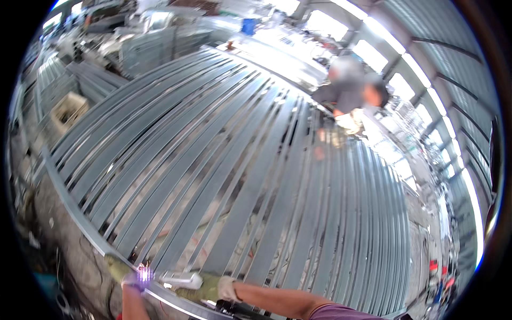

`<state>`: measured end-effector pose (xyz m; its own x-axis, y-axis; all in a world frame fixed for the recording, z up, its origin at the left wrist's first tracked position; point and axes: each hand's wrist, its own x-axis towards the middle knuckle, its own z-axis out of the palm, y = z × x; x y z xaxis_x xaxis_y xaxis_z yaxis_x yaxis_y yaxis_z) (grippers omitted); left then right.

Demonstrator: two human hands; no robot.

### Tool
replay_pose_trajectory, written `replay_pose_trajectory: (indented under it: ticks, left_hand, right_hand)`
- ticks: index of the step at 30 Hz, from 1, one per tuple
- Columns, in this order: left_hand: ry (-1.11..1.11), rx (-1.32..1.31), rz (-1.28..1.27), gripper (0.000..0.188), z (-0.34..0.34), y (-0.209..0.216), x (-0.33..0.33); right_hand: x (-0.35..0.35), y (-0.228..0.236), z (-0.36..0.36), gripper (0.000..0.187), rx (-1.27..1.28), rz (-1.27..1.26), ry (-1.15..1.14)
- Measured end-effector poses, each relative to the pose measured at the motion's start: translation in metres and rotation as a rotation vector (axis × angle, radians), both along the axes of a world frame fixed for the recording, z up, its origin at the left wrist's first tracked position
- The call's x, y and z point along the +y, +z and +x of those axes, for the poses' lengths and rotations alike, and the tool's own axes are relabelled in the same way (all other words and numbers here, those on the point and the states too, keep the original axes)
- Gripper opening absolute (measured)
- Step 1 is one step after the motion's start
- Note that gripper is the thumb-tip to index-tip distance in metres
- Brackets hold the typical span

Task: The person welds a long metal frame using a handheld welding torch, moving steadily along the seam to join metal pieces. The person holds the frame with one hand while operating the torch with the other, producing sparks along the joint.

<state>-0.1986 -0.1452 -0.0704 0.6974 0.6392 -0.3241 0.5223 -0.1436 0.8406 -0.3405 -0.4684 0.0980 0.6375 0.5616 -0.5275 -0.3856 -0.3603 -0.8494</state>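
My right hand (200,290), in a green work glove with a pale cuff, is closed around a welding torch with a light grey body (181,279). The torch points left along the near edge of a large grey metal frame with long slats (240,208). Bright violet-white sparks (144,273) burn at the frame's edge, just beyond its tip. My left hand (118,269), also gloved, is at the curved edge rail (80,221), immediately left of the sparks. Glare and blur hide how its fingers lie.
Across the frame, a blurred co-worker (346,88) leans over the slats beside a second bright glow (349,122). A cream crate (69,111) stands past the left edge. Stacked metal profiles (96,80) lie farther back. Cables run over the concrete floor.
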Motion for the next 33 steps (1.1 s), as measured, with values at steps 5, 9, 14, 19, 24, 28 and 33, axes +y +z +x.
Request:
replay_pose_trajectory:
  ticks: [5, 9, 14, 19, 24, 28, 33]
  left_hand:
    - [-0.025, 0.006, -0.054, 0.064, 0.001, -0.006, -0.022]
    - [-0.037, 0.018, -0.081, 0.065, 0.0, -0.006, -0.014]
    - [-0.039, 0.02, -0.116, 0.065, -0.008, -0.009, -0.01]
    - [-0.024, 0.019, -0.13, 0.066, -0.009, -0.01, -0.01]
    - [-0.016, 0.023, -0.127, 0.066, -0.005, -0.008, -0.011]
    - [-0.025, 0.029, -0.133, 0.067, -0.001, -0.009, -0.016]
    - [-0.027, 0.022, -0.129, 0.067, 0.003, -0.007, -0.015]
  right_hand:
    - [0.015, -0.003, 0.0, 0.068, 0.015, 0.026, -0.045]
    - [0.037, -0.026, 0.007, 0.07, 0.101, 0.105, -0.128]
    - [0.041, -0.028, 0.003, 0.059, 0.08, 0.143, -0.185]
    - [0.036, -0.021, 0.005, 0.065, 0.07, 0.096, -0.148]
    - [0.032, -0.016, 0.007, 0.068, 0.041, 0.025, -0.093]
    - [0.033, -0.037, 0.001, 0.07, 0.06, 0.052, -0.112]
    - [0.034, -0.036, -0.001, 0.069, 0.122, 0.042, -0.143]
